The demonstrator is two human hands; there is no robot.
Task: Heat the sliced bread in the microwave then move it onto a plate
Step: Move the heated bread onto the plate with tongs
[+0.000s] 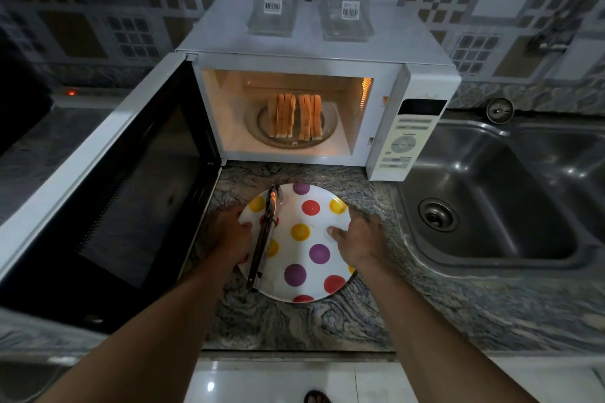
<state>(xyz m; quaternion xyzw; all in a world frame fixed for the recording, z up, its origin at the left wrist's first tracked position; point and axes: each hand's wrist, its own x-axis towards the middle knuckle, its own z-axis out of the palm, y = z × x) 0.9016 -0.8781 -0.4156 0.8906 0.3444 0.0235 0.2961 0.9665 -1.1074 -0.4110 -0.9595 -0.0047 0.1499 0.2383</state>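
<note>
Several slices of bread point(294, 116) stand on edge in two groups on the glass turntable point(329, 127) inside the white microwave point(422, 82), lit by its lamp. The microwave door point(108, 193) hangs wide open to the left. In front of it, a white plate with coloured dots point(314, 226) sits on the granite counter. Metal tongs point(265, 232) lie across the plate's left part. My left hand point(234, 232) grips the plate's left rim, thumb on top. My right hand point(358, 235) grips its right rim the same way.
A steel double sink point(510, 193) lies right of the microwave. Two clear glass containers point(273, 3) with barcode labels stand on top of the microwave. The counter's front edge point(294, 353) is just below the plate, with tiled floor beneath.
</note>
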